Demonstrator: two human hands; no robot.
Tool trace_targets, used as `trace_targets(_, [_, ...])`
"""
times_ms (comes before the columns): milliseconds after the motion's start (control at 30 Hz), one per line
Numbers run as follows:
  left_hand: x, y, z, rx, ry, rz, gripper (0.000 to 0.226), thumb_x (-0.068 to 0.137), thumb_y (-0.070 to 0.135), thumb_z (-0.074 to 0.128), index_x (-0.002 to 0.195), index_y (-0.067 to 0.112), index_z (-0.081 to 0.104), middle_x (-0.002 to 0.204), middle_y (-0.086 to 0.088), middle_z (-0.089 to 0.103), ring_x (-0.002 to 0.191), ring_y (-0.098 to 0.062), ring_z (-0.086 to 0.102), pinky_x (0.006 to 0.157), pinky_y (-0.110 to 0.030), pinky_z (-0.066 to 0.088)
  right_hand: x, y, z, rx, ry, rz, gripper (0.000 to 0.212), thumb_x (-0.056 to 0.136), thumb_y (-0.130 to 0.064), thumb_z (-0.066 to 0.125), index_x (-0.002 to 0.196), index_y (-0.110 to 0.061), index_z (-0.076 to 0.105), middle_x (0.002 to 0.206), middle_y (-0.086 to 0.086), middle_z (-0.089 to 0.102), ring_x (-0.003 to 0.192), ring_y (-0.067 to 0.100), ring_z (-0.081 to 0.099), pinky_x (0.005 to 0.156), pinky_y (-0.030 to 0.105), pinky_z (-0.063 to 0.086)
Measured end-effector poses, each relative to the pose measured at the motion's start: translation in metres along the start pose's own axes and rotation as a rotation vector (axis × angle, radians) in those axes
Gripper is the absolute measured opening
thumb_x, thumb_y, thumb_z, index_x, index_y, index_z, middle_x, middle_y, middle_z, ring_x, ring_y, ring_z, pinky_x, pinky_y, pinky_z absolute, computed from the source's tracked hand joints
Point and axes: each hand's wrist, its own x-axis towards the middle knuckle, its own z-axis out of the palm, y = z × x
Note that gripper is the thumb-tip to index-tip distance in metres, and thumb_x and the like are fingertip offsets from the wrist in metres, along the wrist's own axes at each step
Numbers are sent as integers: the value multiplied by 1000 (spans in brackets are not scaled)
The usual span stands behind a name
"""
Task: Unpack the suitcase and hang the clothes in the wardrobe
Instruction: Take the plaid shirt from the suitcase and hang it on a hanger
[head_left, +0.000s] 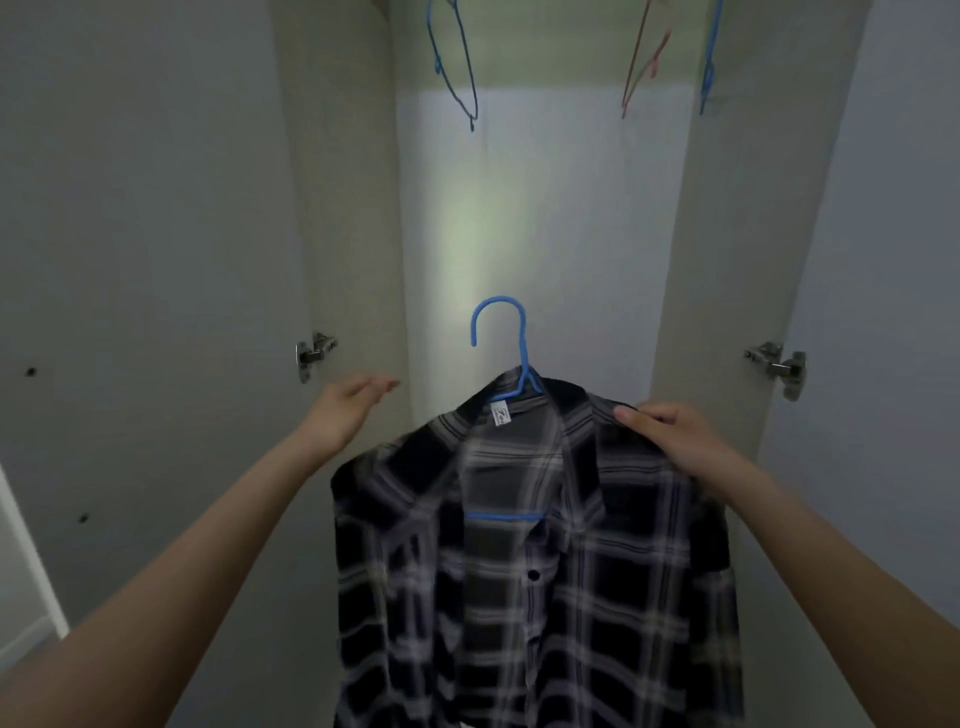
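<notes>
Plaid shirt (550, 545), dark with pale checks, hangs on blue hanger (506, 343) in front of open wardrobe (519, 208). White neck label (500, 415) carries cursive writing, too blurred to read. Right hand (670, 436) grips shirt's shoulder, fingers curled over fabric. Left hand (345, 408) raised beside shirt, fingers relaxed, holding nothing. Empty hangers above: blue (454, 62), red (644, 57), blue (709, 57). Door hinges (314, 353) either side.

A strip of white wall (23, 561) shows at far left, and pale floor (31, 636) just below it.
</notes>
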Motion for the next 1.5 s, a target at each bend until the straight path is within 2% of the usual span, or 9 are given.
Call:
trace_targets(133, [-26,4,21,11,-257,167,29,97,38,42,80,27,63,79,13,64,72,5,57,76,-17,43,2,6,0,31,71,41,36,88,-29,62,61,-5,61,64,5,48,60,8,46,52,23,34])
trace_targets(267, [-17,-1,36,362,-78,319,21,95,38,48,75,34,50,73,7,57,74,-14,55,73,-33,44,2,4,4,88,93,43,29,89,-26,62,65,-11,68,69,6,59,67,10,53,58,19,41])
trace_targets(467, [-12,9,35,253,204,164,45,79,56,61,58,17,54,50,6,47,52,-11,44,58,-28,37,8,5,-9,-54,60,-43,31,94,-20,53,88,5,70,85,12,68,83,10,56,64,7,40])
trace_targets(600, [-10,20,29,200,134,42,64,68,71,56,45,14,42,39,7,31,49,-14,33,54,-29,28,10,5,-19,-95,1,-2,38,92,-25,54,83,8,69,76,5,63,66,5,55,62,16,44])
trace_targets(733, [-4,29,29,122,86,-70,64,71,65,63,32,19,43,32,9,30,47,-16,35,55,-29,26,10,11,-19,-244,227,-143,20,87,-22,64,67,-23,69,66,-18,68,62,-6,56,66,16,43])
trace_targets(967, [14,43,21,52,192,-170,67,56,79,62,47,13,51,53,-4,53,61,-23,52,63,-32,37,18,-16,-9,-225,270,-236,12,87,-7,63,79,-15,66,62,-31,62,62,-14,54,63,1,38])
trace_targets(1167, [28,72,5,311,290,120,49,92,58,34,77,20,61,84,-7,59,84,-28,54,72,-33,39,28,-52,-18,-10,312,-154,13,87,-1,60,96,2,69,78,-1,65,54,-17,54,61,-3,39])
trace_targets(1333, [52,76,-5,368,411,400,43,94,46,43,128,22,54,128,-2,50,123,-22,42,103,-36,32,43,-87,-37,150,410,-64,6,84,-11,67,85,-6,70,69,-6,66,58,0,60,54,2,45])
trace_targets(1500, [67,85,-8,285,353,451,41,93,41,48,129,22,54,138,4,42,129,-17,33,106,-31,28,58,-128,-45,196,418,68,9,79,-12,73,74,-12,66,71,4,64,57,11,61,43,7,45])
